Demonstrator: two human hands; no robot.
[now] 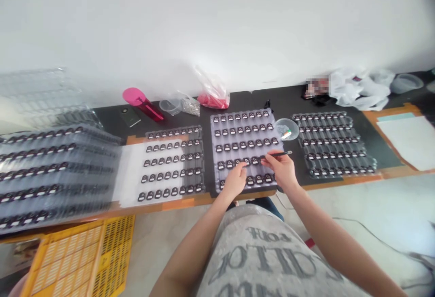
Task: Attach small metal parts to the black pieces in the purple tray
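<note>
Slim dark tool (283,153) pinched in right hand (284,170), over fourth row of middle tray (231,153). Black module (254,160) seated there between hands; left hand (235,182) laid on row, pinch can't be told. Fine tip control probably needed. Dark table (283,99) tape-edged; white wall (204,20) behind, yellow crate (113,251) below.

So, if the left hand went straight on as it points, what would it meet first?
The left hand would probably meet the black piece at its fingertips, though depth is unclear.
</note>
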